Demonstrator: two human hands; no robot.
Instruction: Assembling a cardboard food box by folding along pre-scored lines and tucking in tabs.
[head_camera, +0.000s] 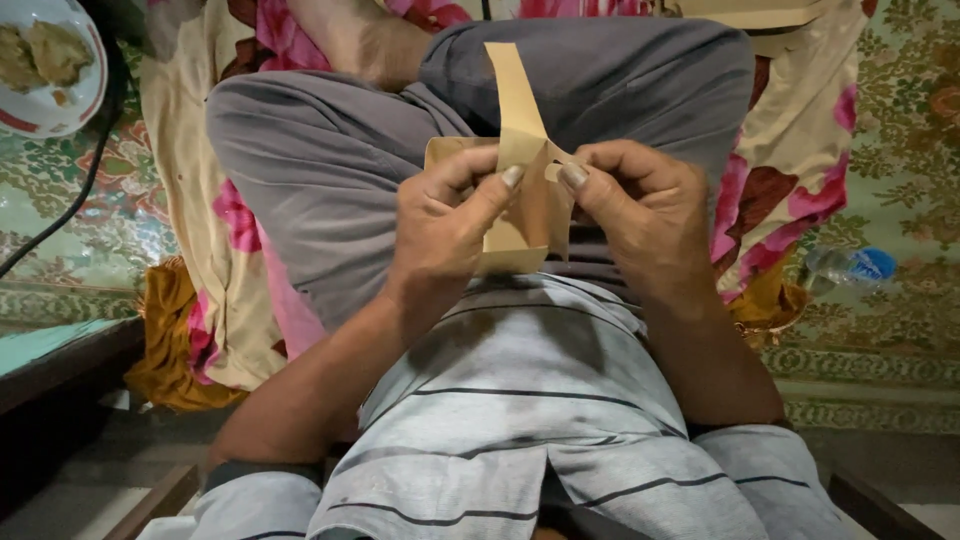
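Both hands, the left hand (445, 225) and the right hand (635, 205), pinch a folded tan paper piece (520, 190) between thumbs and fingertips above the lap (one flap standing up past the fingers), where uneven thumb pressure could skew or tear the crease.

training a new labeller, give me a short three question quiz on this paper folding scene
1. True or false: both hands grip the tan paper piece.
2. Which thing lies at far right on the patterned mat? A) plastic bottle B) scissors C) cup
3. What sits in the top left corner?

Key:
1. True: left hand and right hand pinch it over the lap.
2. A, the plastic bottle.
3. A bowl holding food.
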